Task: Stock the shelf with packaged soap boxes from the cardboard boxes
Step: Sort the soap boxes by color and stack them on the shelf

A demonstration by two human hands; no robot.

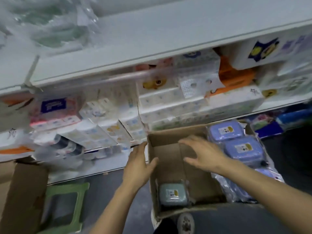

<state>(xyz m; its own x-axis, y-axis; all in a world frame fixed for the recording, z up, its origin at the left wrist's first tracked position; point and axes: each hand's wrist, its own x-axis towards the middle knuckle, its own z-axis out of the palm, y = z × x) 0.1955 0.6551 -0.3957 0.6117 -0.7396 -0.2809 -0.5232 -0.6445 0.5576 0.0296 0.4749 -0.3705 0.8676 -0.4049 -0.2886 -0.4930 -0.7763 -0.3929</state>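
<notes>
Two bare hands reach at the open brown cardboard box [168,168]: left hand [137,164] flat against its outer wall, fingers straight; right hand [202,154] spread above, holding nothing. Below the fingers lies one pale green wrapped soap box [173,194].

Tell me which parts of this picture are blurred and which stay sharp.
Head view: the shelf goods and plastic wrap at top left are smeared by motion blur; both hands, left hand and right hand, the cardboard box and the grey-green soap box read fairly sharp; straight shelf edges tilt and bow.

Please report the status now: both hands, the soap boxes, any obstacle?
Left hand open, on cardboard box left wall. Right hand open above box, holds nothing. One grey-green soap box inside; blue soap boxes beside. No obstacle.
</notes>
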